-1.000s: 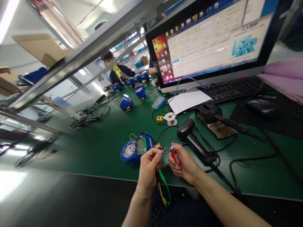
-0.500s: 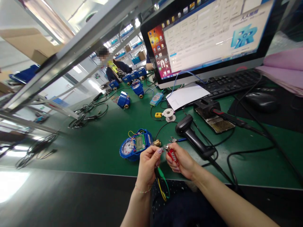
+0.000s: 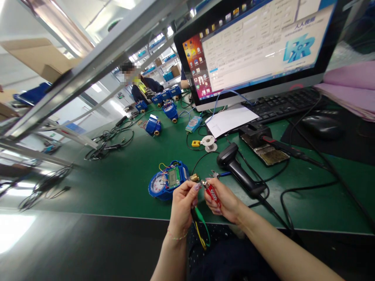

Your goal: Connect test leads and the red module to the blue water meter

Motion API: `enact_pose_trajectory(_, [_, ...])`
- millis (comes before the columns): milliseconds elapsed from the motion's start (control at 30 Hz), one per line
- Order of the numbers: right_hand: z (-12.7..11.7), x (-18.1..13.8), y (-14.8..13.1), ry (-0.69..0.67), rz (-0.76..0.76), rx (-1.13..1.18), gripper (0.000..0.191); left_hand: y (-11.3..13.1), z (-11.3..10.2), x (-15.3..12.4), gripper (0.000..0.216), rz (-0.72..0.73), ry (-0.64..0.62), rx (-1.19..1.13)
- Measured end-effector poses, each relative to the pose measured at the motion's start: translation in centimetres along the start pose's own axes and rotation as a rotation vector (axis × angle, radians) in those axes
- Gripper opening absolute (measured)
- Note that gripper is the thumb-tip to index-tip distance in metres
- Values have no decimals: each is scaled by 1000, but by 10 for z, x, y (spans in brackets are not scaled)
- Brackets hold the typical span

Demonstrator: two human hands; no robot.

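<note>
My left hand (image 3: 183, 207) is closed in a pinch on thin wires, and green and yellow leads (image 3: 202, 230) hang down from it. My right hand (image 3: 224, 201) is wrapped round a red lighter (image 3: 211, 192), whose metal top sits right at the pinched wire ends. Just beyond both hands a blue water meter (image 3: 169, 180) with an open circuit board and brass fitting lies on the green mat (image 3: 131, 175).
A black barcode scanner (image 3: 238, 169) lies right of my hands, with small cutters (image 3: 218, 174) beside it. Further back are a soldering stand (image 3: 262, 146), solder spool (image 3: 208, 141), keyboard (image 3: 285, 105), mouse (image 3: 320, 125) and monitor (image 3: 258, 47). More blue meters (image 3: 154, 125) and another person sit far left.
The lighter's top has come closer to the wire ends held in my left hand. The view has shifted slightly; the hands stay near the meter.
</note>
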State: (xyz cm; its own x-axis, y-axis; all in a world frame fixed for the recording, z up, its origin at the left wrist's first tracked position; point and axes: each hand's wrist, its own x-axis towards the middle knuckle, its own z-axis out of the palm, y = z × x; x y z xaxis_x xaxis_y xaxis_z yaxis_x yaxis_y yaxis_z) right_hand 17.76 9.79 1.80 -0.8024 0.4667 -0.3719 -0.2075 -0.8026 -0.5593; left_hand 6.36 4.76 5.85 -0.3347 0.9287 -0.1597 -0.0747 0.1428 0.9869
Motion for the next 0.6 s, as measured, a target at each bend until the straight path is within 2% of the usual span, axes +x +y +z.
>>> enact_pose_trajectory(133, [0, -1, 8, 65, -147, -44, 58, 2, 2, 0, 38, 33, 56, -50])
enact_pose_trajectory(300, [9, -8, 18, 75, -364, -372, 50, 8, 5, -2, 31, 187, 165, -130])
enact_pose_trajectory(367, [13, -10, 14, 64, -403, -405, 40, 11, 4, -3, 32, 229, 165, -60])
enact_pose_trajectory(433, [11, -8, 6, 88, -443, -462, 29, 14, -3, -3, 34, 296, 185, 132])
enact_pose_trajectory(500, [0, -2, -6, 224, -470, -664, 22, 16, -20, 1, 31, 447, 285, 327])
enact_pose_trajectory(600, [-26, 18, -20, 561, -513, -1173, 11, 16, -62, 16, 35, 708, 512, 560])
